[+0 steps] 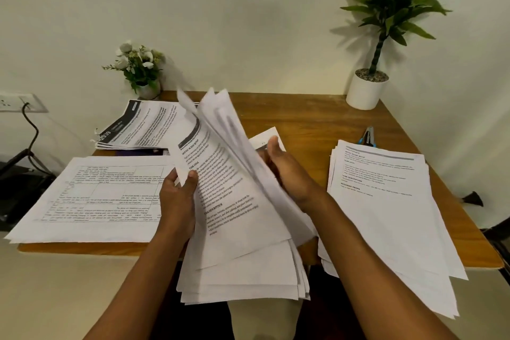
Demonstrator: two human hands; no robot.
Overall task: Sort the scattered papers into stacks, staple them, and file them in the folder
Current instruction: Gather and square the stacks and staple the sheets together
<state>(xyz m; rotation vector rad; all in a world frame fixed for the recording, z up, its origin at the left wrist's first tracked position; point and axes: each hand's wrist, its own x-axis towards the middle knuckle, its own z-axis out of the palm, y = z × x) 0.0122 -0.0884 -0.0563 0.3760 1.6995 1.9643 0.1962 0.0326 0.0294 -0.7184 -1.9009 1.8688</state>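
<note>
Bundle [237,229] headed "TASK GOAL" sits pinched in left hand [178,196], right hand [289,174] gripping its lifted sheets [218,110].

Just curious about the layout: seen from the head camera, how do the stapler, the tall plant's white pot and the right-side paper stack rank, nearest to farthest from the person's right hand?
From the right hand:
1. Paper stack, just to its right.
2. Stapler, behind that stack.
3. White pot, at the far back right.
</note>
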